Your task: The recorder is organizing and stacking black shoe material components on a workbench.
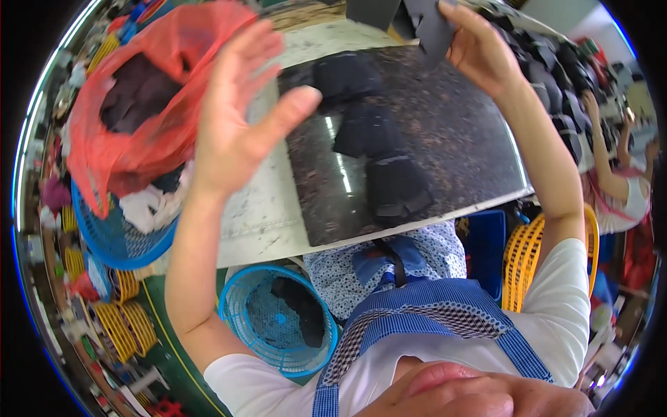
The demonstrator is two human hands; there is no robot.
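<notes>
The left hand (233, 139) spreads empty left of the slab (472, 139) bearing 3 black pieces (368, 132), the right hand (484, 54) pinching grey material (435, 33) over its far edge

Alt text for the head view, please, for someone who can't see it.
A person's right hand holds a dark grey piece at the far edge of a speckled slab, where black pieces lie in a row. The left hand, open and empty, is raised near a red plastic bag.
</notes>
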